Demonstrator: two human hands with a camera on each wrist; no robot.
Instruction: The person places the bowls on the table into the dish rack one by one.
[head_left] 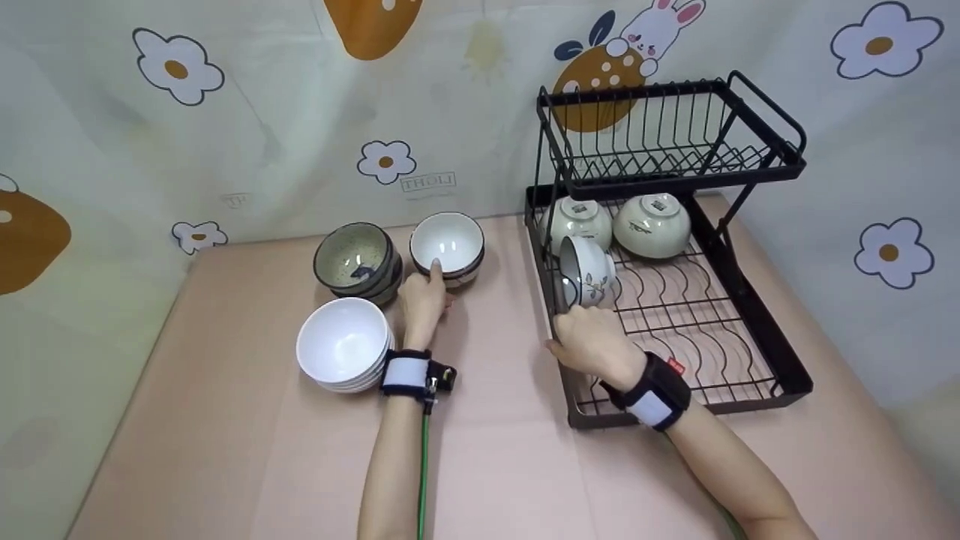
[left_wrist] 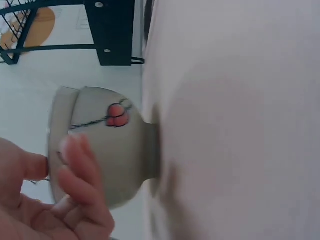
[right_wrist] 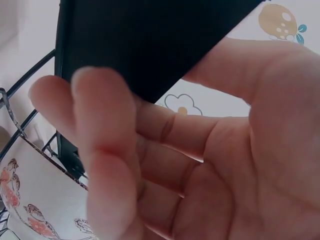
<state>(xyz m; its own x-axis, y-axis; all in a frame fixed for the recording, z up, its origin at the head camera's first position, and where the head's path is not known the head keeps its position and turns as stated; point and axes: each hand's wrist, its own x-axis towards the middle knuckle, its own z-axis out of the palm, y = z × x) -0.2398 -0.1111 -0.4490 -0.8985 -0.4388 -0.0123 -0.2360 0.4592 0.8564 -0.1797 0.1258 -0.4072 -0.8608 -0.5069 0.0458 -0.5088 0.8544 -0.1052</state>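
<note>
My left hand is at the near rim of the upper small bowl, white inside, which is nested in another. In the left wrist view one digit lies at the rim and curled fingers lie along the outside; red fruit is painted on the lower bowl. My right hand grips the left side wall of the black dish rack, its fingers curled over the edge in the right wrist view. Just beyond that hand, a patterned bowl stands on its side in the rack.
White bowls are stacked on the left, with greenish bowls behind them. Two pale bowls, one at the back left and one on the right, sit upside down under the rack's upper tier. A patterned curtain hangs behind.
</note>
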